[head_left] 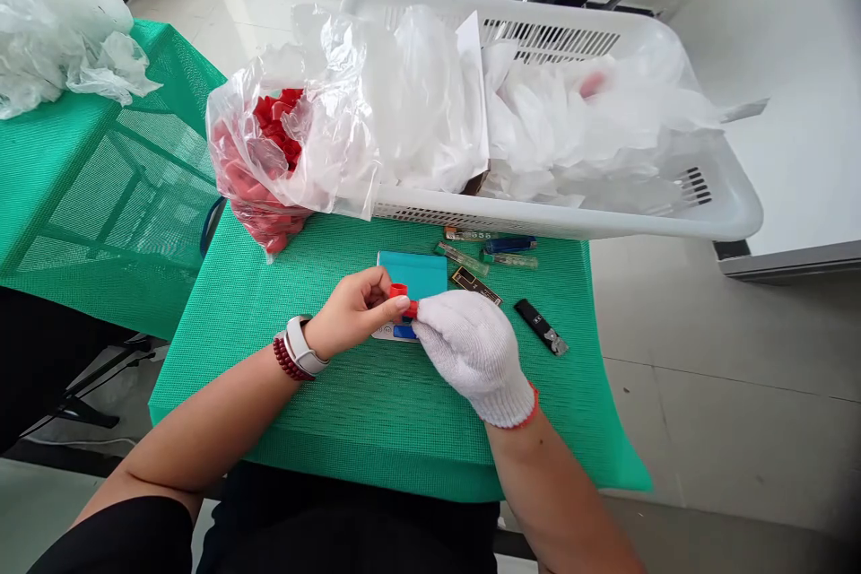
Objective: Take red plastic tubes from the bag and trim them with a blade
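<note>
Above a small teal-and-white device with a blue panel (413, 269), my two hands meet. My left hand (360, 309), bare, with a white watch and a dark red bead bracelet at the wrist, pinches a small red plastic piece (398, 291) that looks like a cap. In a white knit glove, my right hand (471, 345) has its fingertips closed on the red plastic at the other side. Whether this is one piece or two touching, I cannot tell. The glove hides part of the device and its own fingers.
A clear bag of red plastic pieces (262, 188) stands at the back left. Behind it, a white basket (565, 220) holds crumpled plastic bags. Several lighters lie on the green mesh cloth (323, 430), including a blue lighter (511, 244) and a black lighter (540, 326).
</note>
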{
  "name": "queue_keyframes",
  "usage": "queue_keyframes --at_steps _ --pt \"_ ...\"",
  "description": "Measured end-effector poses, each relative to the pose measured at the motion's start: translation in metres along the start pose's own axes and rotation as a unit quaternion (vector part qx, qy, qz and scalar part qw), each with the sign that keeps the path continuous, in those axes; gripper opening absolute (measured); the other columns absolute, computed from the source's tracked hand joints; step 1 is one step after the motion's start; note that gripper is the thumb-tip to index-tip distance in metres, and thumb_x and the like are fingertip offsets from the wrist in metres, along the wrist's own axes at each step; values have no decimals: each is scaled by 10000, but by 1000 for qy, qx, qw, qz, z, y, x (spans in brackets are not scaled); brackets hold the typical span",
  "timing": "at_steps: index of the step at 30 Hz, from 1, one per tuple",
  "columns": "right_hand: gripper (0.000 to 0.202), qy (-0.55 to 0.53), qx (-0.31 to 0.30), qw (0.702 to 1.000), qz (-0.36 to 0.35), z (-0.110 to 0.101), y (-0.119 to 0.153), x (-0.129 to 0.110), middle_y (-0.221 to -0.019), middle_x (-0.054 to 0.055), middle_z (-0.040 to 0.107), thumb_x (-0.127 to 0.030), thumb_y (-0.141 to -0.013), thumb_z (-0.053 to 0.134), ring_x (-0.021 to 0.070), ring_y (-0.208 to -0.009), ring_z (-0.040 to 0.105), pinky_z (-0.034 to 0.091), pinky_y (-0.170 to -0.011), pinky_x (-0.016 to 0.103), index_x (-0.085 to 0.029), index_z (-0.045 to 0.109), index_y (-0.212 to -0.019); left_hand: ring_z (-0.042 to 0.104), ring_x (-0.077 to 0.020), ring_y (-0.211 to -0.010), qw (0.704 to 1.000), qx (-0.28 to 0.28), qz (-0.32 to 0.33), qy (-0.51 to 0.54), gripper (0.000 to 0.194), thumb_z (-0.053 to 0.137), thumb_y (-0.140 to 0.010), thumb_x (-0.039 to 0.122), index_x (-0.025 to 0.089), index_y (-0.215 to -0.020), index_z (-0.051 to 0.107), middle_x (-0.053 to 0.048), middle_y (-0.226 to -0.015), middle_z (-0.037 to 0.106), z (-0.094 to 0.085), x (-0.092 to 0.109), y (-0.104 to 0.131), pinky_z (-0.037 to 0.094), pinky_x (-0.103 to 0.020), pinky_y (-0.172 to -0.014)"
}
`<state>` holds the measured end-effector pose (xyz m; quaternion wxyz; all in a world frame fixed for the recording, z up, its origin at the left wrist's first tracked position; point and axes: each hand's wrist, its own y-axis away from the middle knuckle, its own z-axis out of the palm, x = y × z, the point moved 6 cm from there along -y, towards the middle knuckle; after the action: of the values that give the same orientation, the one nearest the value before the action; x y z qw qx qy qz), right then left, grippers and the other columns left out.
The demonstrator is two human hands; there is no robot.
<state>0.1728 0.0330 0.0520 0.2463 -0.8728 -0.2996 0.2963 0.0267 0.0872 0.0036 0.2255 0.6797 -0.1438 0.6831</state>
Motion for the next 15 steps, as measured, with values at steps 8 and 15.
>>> queue_keyframes --at_steps 8,15 --pt "101 -159 -6 980 118 0 -4 6 -887 13 724 -146 -914 612 125 -767 684 564 -685 250 -218 641 -979 504 -99 -605 990 -34 100 -88 396 746 -796 484 183 -765 491 -15 -732 620 1 22 2 388 -220 -537" --pt "149 6 0 999 32 -1 -2 -1 -881 45 739 -191 -890 660 173 -752 679 540 -677 312 -201 643 -1038 501 -112 -592 993 -22 69 -96 383 648 -861 514 191 -765 466 7 -660 565 1 13 2 395 -232 -545"
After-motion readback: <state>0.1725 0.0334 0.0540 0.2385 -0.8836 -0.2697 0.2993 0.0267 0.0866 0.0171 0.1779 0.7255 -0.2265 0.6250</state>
